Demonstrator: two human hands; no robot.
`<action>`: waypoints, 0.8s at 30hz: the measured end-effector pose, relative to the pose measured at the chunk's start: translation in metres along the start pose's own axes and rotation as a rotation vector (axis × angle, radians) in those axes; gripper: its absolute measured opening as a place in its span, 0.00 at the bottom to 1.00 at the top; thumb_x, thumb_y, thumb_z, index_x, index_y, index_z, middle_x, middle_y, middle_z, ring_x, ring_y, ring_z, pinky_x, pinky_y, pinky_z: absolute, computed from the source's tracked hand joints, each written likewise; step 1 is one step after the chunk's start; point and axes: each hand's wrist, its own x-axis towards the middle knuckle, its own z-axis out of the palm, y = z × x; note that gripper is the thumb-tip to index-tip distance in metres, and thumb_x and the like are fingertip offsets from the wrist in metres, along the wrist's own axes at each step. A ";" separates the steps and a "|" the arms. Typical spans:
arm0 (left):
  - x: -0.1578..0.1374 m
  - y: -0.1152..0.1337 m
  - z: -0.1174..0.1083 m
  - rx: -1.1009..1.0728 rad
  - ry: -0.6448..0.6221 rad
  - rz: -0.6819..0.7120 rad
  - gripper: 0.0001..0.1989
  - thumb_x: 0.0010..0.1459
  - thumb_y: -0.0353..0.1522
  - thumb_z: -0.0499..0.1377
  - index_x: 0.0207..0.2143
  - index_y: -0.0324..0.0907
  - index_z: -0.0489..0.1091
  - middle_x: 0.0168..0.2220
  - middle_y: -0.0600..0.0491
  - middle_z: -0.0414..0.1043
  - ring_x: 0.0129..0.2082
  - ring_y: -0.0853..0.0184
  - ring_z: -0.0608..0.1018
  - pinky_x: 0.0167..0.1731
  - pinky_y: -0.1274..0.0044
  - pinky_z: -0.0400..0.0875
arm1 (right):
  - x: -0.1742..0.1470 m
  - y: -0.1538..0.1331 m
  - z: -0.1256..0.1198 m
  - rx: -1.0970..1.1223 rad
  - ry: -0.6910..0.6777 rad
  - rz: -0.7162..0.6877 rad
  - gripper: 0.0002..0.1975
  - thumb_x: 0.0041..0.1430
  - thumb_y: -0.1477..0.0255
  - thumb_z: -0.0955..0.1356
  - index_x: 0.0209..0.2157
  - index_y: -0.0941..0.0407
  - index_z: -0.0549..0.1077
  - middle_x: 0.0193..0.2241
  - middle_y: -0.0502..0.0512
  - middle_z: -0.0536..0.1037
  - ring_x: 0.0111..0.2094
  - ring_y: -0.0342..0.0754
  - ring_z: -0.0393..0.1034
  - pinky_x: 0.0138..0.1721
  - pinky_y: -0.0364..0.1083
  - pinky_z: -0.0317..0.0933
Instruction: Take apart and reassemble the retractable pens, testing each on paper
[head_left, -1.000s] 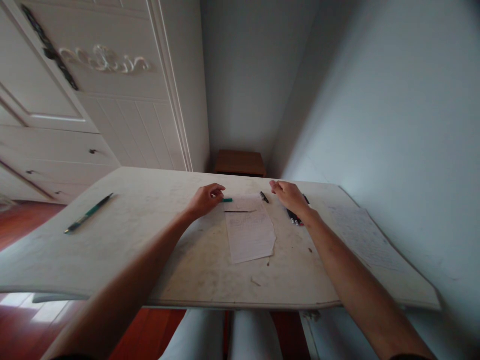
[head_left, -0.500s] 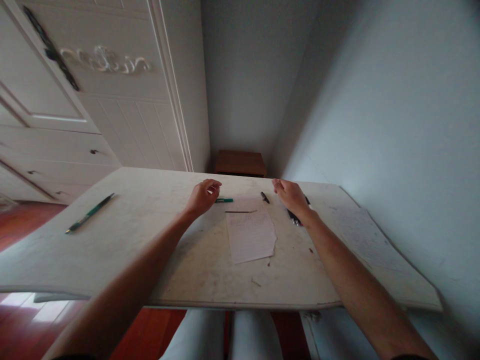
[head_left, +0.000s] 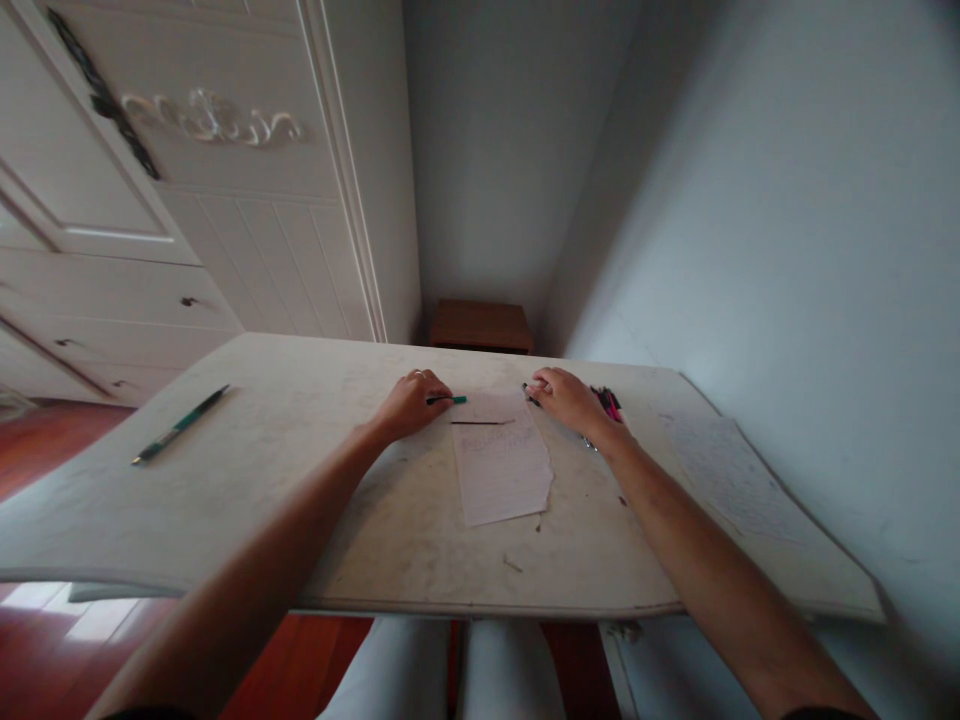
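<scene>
My left hand (head_left: 412, 404) rests at the far side of the table, its fingers closed on a short green and black pen part (head_left: 459, 400). Opposite it, my right hand (head_left: 568, 400) has its fingertips pinched on a small black pen part (head_left: 528, 394). Between the hands lies a sheet of lined paper with handwriting (head_left: 501, 475) and a torn right edge. A thin dark pen refill (head_left: 474, 423) lies across its upper part. Several dark and pink pens (head_left: 609, 402) lie beyond my right wrist, partly covered by it.
A green pen (head_left: 180, 425) lies at the left of the white table (head_left: 300, 390). Another written sheet (head_left: 724, 470) is on the right, close to the wall. White cupboards (head_left: 270, 240) rise at the left, and a brown wooden stand (head_left: 480, 325) is behind the table.
My left hand has moved slightly right and closed on the green and black part. My right hand has come down and left onto the black part, uncovering the pink pens.
</scene>
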 end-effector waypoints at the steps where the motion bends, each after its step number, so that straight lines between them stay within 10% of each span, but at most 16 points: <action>1: 0.000 0.000 0.000 -0.005 0.001 -0.003 0.09 0.54 0.35 0.59 0.33 0.45 0.79 0.33 0.49 0.77 0.37 0.59 0.75 0.45 0.68 0.68 | 0.000 0.000 0.001 0.003 0.002 0.003 0.09 0.61 0.68 0.66 0.41 0.57 0.73 0.37 0.60 0.78 0.38 0.50 0.72 0.41 0.47 0.62; 9: 0.001 0.011 0.004 -0.118 0.115 -0.134 0.08 0.60 0.34 0.53 0.38 0.42 0.70 0.34 0.50 0.76 0.34 0.63 0.75 0.38 0.72 0.68 | -0.001 -0.014 -0.005 0.063 0.085 -0.023 0.09 0.61 0.71 0.65 0.41 0.58 0.75 0.37 0.60 0.78 0.39 0.51 0.72 0.43 0.48 0.63; 17: -0.004 0.029 0.001 -0.225 0.048 -0.012 0.12 0.59 0.30 0.51 0.46 0.40 0.64 0.41 0.48 0.72 0.39 0.64 0.74 0.43 0.71 0.68 | -0.006 -0.041 0.001 0.099 -0.032 -0.394 0.10 0.63 0.68 0.66 0.41 0.57 0.77 0.40 0.60 0.77 0.43 0.53 0.70 0.48 0.52 0.63; 24: -0.004 0.033 -0.003 -0.156 -0.017 0.072 0.10 0.51 0.23 0.50 0.34 0.41 0.67 0.35 0.50 0.70 0.36 0.64 0.71 0.41 0.72 0.67 | -0.008 -0.043 0.005 0.152 -0.127 -0.513 0.09 0.63 0.68 0.66 0.37 0.55 0.79 0.38 0.59 0.77 0.40 0.51 0.71 0.44 0.51 0.65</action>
